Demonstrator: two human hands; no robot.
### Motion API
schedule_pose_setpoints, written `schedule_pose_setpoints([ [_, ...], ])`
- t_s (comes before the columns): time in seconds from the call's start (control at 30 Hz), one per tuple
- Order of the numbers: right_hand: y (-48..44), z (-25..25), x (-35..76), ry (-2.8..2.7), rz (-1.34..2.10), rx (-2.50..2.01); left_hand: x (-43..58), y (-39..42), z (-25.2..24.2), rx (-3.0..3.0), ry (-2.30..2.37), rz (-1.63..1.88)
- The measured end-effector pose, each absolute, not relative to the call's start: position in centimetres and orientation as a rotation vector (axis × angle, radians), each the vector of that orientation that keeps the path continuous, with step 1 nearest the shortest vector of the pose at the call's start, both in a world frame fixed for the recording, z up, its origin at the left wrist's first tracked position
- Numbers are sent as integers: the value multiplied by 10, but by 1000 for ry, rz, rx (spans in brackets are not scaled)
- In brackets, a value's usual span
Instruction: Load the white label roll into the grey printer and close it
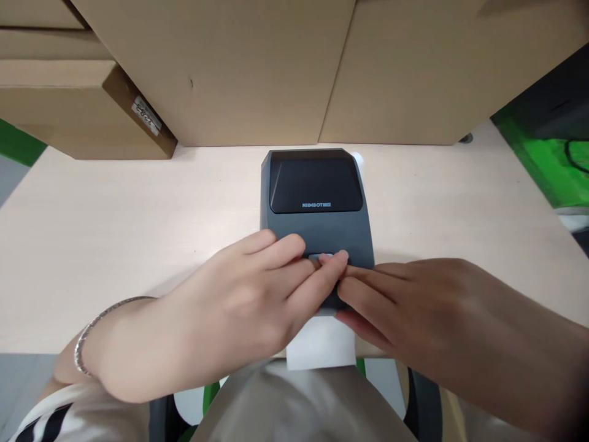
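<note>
A dark grey label printer (340, 232) marked NIIMBOT, with a black window in its top, stands on the table in front of me. From its front edge a white paper strip (321, 344) hangs down over the table edge. My left hand (257, 294) lies across the printer's lower left, fingers curled and tips pressed together beside a small light button (321, 256). Against its fingertips rest those of my right hand (400, 301), closed together at the printer's front right, with the thumb lower, near the strip. Whatever is between the fingertips is hidden.
Large cardboard boxes (221, 73) stand along the back of the pale wooden table (115, 227). A smaller carton (92, 116) with a written label is at the back left. A small white round object (358, 161) shows behind the printer. My lap is below the front edge.
</note>
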State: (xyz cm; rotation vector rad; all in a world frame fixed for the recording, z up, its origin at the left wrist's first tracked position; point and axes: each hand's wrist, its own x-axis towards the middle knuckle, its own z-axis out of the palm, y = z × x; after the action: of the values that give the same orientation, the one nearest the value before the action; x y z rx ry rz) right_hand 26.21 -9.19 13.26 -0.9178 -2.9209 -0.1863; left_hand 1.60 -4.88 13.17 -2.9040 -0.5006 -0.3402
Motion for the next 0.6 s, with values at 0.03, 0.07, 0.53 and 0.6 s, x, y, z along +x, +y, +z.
schedule_pose_setpoints([
  [0.03,-93,134,260,-2913,-234,-915,17,-49,130,-2908,-512,-301],
  [0.07,-94,134,258,-2904,-272,-918,19,-50,129,-2903,-532,-252],
  [0.53,-124,127,257,-2981,-488,-1083,19,-55,117,-2859,-744,-60],
  [0.6,-124,127,258,-2972,-467,-1074,20,-56,117,-2853,-736,-44],
])
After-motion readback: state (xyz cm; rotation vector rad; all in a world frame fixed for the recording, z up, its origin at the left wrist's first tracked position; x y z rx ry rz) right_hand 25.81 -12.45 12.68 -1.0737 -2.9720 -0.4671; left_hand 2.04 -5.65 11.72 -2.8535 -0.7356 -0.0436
